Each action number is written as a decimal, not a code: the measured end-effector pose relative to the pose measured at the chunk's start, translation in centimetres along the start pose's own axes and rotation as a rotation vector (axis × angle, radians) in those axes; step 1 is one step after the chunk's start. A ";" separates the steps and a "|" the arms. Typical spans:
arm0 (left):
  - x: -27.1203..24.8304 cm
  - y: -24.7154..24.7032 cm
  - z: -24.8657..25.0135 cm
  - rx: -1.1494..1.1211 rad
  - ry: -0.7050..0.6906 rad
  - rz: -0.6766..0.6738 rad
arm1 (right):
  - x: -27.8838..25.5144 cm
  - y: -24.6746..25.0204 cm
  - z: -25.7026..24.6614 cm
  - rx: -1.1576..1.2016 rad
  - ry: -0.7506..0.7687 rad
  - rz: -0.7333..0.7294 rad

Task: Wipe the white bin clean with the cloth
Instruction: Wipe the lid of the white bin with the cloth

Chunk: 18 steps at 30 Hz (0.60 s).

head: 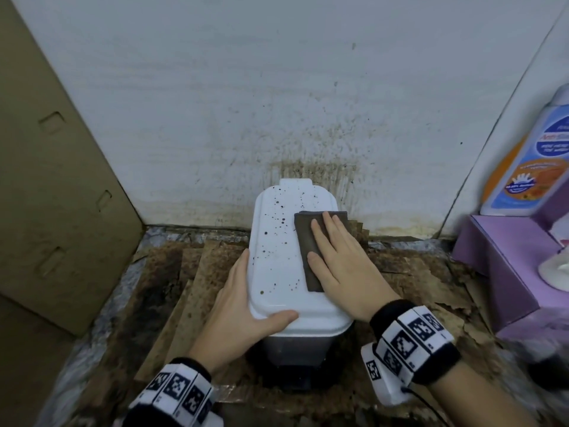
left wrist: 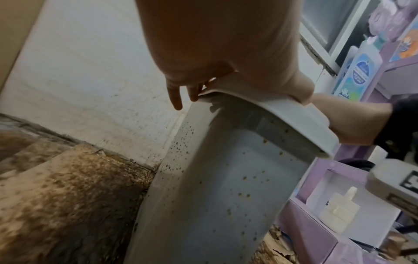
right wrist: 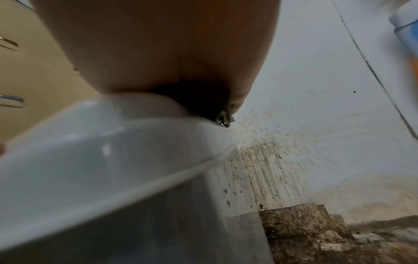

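Note:
The white bin [head: 277, 251] stands against the wall, its shut lid speckled with dark brown spots. A dark grey-brown cloth [head: 303, 241] lies folded on the lid's right half. My right hand [head: 338, 260] presses flat on the cloth, fingers straight and pointing at the wall. My left hand [head: 243, 306] holds the lid's near-left corner, thumb on top and fingers down the left side. In the left wrist view, the bin's side [left wrist: 214, 196] is dotted with brown spots below the lid rim [left wrist: 282, 110]. The right wrist view shows my palm [right wrist: 158, 53] on the lid [right wrist: 101, 151].
A cardboard panel [head: 46, 180] leans at the left. The white wall [head: 308, 134] behind the bin is spattered brown. Stained cardboard sheets [head: 184, 288] cover the floor around the bin. Purple boxes [head: 508, 272] and a soap bottle [head: 529, 158] stand close at the right.

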State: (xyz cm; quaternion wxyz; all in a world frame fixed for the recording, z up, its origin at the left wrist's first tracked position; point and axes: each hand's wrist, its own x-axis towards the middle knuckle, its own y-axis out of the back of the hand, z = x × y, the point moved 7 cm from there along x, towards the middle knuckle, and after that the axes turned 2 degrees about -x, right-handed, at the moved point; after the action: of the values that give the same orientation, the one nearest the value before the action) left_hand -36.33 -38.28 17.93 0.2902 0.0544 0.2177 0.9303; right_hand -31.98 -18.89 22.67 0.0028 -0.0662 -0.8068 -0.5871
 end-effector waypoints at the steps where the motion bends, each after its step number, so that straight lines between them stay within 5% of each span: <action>1: 0.0 0.0 0.1 0.002 -0.008 0.000 | -0.5 0.0 -0.1 0.012 -0.012 0.002; 10: 0.2 -0.2 0.7 -0.030 -0.082 -0.013 | -6.5 -0.9 -3.0 -0.010 -0.090 0.076; 18: 0.5 -0.4 0.1 -0.075 -0.078 0.009 | -3.3 -0.5 -1.4 0.003 -0.027 -0.052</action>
State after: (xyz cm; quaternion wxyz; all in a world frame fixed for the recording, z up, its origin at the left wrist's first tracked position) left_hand -36.54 -37.68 17.81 0.2962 0.0809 0.1711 0.9362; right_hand -28.88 -20.66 22.39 -0.0233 -0.0529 -0.8091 -0.5848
